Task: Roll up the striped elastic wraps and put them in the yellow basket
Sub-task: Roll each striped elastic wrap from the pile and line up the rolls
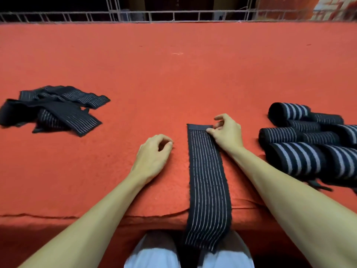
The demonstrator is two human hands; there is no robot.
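While left hand (152, 153) rests loosely curled, right hand (226, 132) pinches the wrap (206, 180).

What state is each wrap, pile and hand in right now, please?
flat wrap: unrolled, straight, near end hanging over the table edge.
loose wraps: unrolled, heaped on the left.
rolled wraps: rolled, piled on the right.
left hand: loosely curled, holding nothing.
right hand: pinches the flat wrap's far corner.
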